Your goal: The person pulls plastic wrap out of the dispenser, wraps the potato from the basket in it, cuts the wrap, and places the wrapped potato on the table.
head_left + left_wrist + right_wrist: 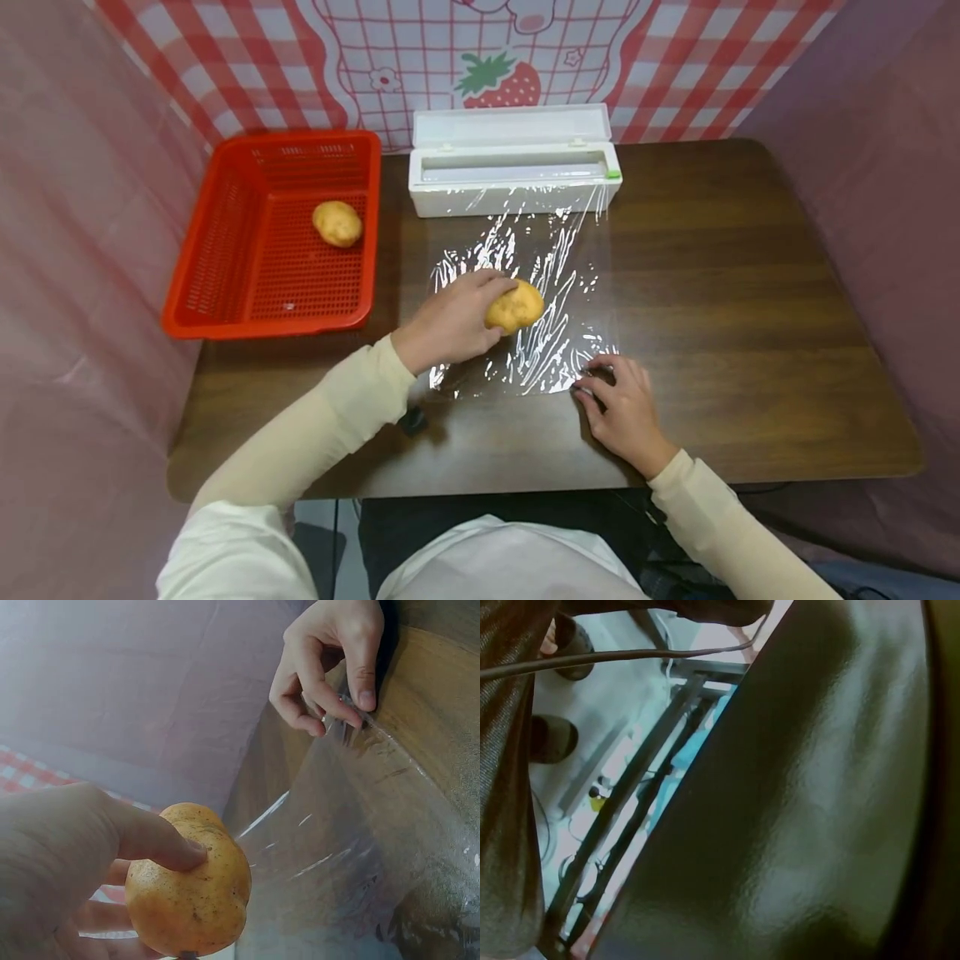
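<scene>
Potatoes [527,307] x2: L grip [456,321] pinching 1, other in 1 bskt [270,332]; R grip [624,412] pinching 1 film [551,333].

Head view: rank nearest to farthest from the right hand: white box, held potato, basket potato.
1. Held potato: in the left hand, ahead and left of the right hand.
2. White box: farther ahead, lid open.
3. Basket potato: far left, inside the red basket.
</scene>
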